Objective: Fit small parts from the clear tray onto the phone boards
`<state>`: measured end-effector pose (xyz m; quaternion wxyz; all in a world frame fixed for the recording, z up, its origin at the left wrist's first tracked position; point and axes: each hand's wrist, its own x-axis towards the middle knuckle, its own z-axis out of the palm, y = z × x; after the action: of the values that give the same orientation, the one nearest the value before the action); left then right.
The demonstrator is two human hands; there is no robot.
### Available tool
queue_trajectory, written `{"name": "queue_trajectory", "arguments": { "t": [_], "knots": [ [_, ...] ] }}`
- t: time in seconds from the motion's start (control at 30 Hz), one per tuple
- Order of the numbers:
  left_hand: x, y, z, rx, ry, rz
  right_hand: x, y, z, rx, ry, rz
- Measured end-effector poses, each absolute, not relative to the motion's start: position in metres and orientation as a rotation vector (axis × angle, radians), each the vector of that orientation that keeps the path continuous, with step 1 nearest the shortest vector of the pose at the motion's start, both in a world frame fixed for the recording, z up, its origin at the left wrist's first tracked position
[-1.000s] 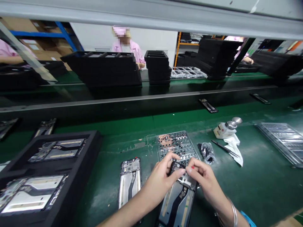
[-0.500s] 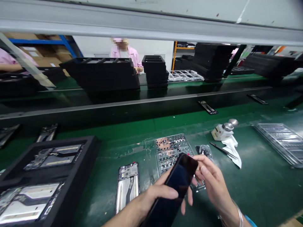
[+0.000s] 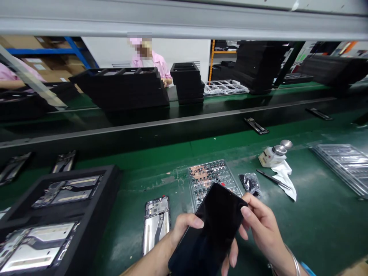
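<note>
My left hand (image 3: 184, 230) and my right hand (image 3: 260, 226) both hold a phone body (image 3: 211, 230), lifted off the mat with its dark glass screen facing me. The left hand grips its lower left edge, fingers curling under it. My right thumb rests on its upper right corner. Behind it lies a clear parts tray (image 3: 207, 176) of small components. A second phone frame (image 3: 156, 224), open side up, lies on the green mat to the left.
A black foam tray (image 3: 94, 214) holding two phone frames stands at the left. A small bag (image 3: 249, 183), tweezers (image 3: 271, 179), a white cloth (image 3: 284, 176) and a dispenser bottle (image 3: 274, 153) lie at the right, clear trays (image 3: 343, 165) beyond. Past the conveyor, a person in pink stands behind stacked black trays (image 3: 126, 86).
The phone body was turned over from open side up to screen up and lifted closer to me. Both hands shifted from working at its top to holding its edges.
</note>
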<state>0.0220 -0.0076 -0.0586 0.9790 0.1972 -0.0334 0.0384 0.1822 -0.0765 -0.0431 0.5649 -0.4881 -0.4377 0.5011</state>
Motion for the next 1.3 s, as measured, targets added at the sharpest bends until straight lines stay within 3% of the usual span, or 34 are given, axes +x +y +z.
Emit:
{"name": "queue_trajectory", "arguments": {
  "t": [0.87, 1.03, 1.17, 1.3],
  "knots": [
    [0.030, -0.011, -0.063, 0.495, -0.075, 0.010, 0.173, -0.073, -0.033, -1.543, -1.038, 0.872],
    [0.032, -0.010, -0.061, 0.519, 0.066, 0.134, 0.204, -0.064, -0.030, -1.739, -1.383, 0.574],
    [0.030, -0.011, -0.052, 0.664, 0.458, 0.501, 0.281, -0.053, -0.047, -2.373, -1.434, -0.151],
    [0.026, -0.019, -0.046, 0.882, 0.716, 0.556, 0.340, -0.046, -0.070, -2.512, -1.431, -0.211]
  ]
}}
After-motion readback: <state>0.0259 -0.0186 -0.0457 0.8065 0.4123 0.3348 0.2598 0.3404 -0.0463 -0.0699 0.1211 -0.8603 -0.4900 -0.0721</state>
